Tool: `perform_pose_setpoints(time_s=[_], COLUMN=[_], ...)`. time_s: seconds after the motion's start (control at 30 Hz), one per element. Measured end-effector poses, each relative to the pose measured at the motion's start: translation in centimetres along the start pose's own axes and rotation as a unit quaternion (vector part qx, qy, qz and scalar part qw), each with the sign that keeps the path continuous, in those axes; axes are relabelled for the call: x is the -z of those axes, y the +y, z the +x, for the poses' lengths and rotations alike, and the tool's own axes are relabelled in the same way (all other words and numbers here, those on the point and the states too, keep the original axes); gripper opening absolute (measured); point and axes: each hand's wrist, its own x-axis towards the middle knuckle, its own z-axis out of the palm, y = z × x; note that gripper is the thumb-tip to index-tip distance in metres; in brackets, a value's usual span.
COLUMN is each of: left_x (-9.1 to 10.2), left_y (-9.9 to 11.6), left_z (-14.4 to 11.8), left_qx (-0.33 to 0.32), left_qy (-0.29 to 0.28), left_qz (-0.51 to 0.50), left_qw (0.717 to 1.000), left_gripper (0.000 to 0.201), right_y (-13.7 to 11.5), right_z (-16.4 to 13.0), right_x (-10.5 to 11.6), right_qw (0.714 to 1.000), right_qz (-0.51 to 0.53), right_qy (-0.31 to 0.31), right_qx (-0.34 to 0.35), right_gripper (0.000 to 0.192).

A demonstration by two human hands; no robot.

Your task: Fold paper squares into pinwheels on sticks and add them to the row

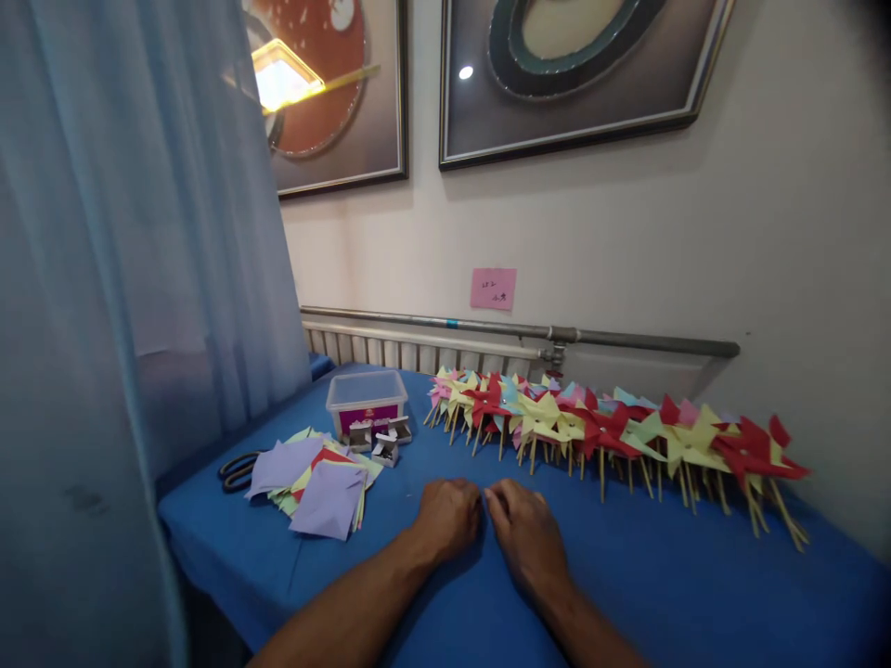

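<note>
My left hand [449, 516] rests on the blue tablecloth [445, 626], curled into a fist. Close beside it lies my right hand [526, 533], also curled, with a narrow gap between the two. Nothing shows in either hand. To the left is a loose pile of cut paper squares [332, 501] in purple, green, yellow and red. Black-handled scissors [238, 471] stick out from beside the pile. Small open boxes [385, 450] stand in front of a clear plastic tub [367, 388] with a purple label. Paper pinwheels [605, 429] on sticks lie in a long row at the right.
A blue curtain [139, 325] hangs along the left side of the table. Behind the table are a radiator [418, 355] and a metal pipe [626, 343]. On the wall are a pink note [494, 289] and two framed pictures [557, 121].
</note>
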Motion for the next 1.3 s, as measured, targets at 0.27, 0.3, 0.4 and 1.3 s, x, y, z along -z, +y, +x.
perform_pose_setpoints(time_s=[0.27, 0.3, 0.4, 1.3], left_x=[1.2, 1.5, 2.4, 2.3], left_y=[-3.7, -4.6, -7.6, -11.3], left_z=[-7.5, -8.8, -12.0, -14.9], left_qx=[0.077, 0.116, 0.225, 0.190], left_qy=[0.143, 0.181, 0.257, 0.394], left_qz=[0.095, 0.116, 0.188, 0.201], left_qw=[0.982, 0.970, 0.921, 0.877], left_gripper=[0.028, 0.028, 0.028, 0.029], right_y=[-2.4, -2.3, -2.1, -2.3], right_z=[-2.2, -2.1, -1.6, -1.0], right_x=[0.3, 0.3, 0.3, 0.1], right_qw=[0.996, 0.996, 0.993, 0.984], right_qz=[0.064, 0.068, 0.083, 0.130], right_qy=[-0.057, -0.063, -0.080, -0.100], right_qx=[0.006, -0.003, -0.039, -0.065], right_gripper=[0.030, 0.028, 0.026, 0.030])
